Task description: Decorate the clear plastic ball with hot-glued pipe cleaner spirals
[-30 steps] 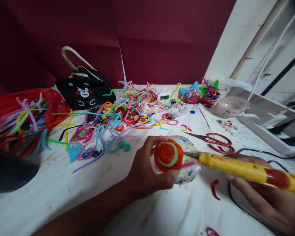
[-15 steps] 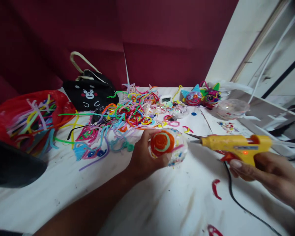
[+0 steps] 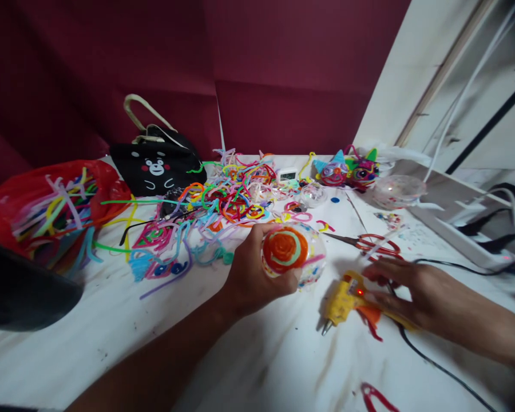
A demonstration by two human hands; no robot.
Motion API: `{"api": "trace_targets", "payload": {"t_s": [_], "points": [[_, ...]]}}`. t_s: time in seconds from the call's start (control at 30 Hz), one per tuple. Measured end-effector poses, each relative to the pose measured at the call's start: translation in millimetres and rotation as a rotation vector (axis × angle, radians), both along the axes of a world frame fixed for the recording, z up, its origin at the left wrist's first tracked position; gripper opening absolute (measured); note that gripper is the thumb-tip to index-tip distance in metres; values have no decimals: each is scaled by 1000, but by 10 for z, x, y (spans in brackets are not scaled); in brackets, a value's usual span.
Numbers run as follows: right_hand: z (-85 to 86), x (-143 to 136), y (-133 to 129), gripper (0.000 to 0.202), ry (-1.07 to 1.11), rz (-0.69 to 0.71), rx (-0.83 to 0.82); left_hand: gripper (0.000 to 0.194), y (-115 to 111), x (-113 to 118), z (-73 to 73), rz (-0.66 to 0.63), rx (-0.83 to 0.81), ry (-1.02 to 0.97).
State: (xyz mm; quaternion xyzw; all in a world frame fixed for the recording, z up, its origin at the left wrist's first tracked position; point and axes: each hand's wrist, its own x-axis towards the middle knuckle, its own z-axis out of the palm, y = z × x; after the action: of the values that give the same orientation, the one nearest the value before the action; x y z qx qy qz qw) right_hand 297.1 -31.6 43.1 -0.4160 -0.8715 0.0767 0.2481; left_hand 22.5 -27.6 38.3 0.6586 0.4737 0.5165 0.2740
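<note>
My left hand (image 3: 257, 269) is closed around a clear plastic ball (image 3: 314, 246) speckled with coloured bits. An orange pipe-cleaner spiral (image 3: 283, 247) edged with a pale green strip faces me on the ball, and a pink strip sits beside it. To the right, my right hand (image 3: 403, 286) has its fingers and thumb about a yellow hot glue gun (image 3: 343, 297), low at the table with its nozzle towards me. A red light glows on the gun. Its handle is partly hidden by the hand. Red-handled scissors (image 3: 380, 245) lie just behind.
Tangled pipe cleaners (image 3: 236, 194) cover the back middle. A red bag (image 3: 107, 177) of pipe cleaners, a black bag (image 3: 154, 166) and a dark container (image 3: 26, 286) stand left. Two colourful animal heads (image 3: 335, 170), a clear bowl (image 3: 399, 191) and a white tray (image 3: 446, 229) are at right.
My right hand has lowered the glue gun to the table and turned its nozzle from pointing left to pointing towards me. The scissors have come into view. The ball stays in my left hand.
</note>
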Motion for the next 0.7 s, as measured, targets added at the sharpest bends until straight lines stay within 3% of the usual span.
{"api": "trace_targets", "payload": {"t_s": [0.07,0.2,0.33,0.7], "points": [[160,-114,12,19,-2,37,21,54,-19,9,11,-20,-15,7],[363,-383,42,14,106,211,50,56,-53,19,12,-63,-26,28],[371,-527,107,4,155,303,100,55,-68,15,4,-81,0,37],[396,-511,122,3,180,336,76,55,-64,15,-30,-94,-16,46]]}}
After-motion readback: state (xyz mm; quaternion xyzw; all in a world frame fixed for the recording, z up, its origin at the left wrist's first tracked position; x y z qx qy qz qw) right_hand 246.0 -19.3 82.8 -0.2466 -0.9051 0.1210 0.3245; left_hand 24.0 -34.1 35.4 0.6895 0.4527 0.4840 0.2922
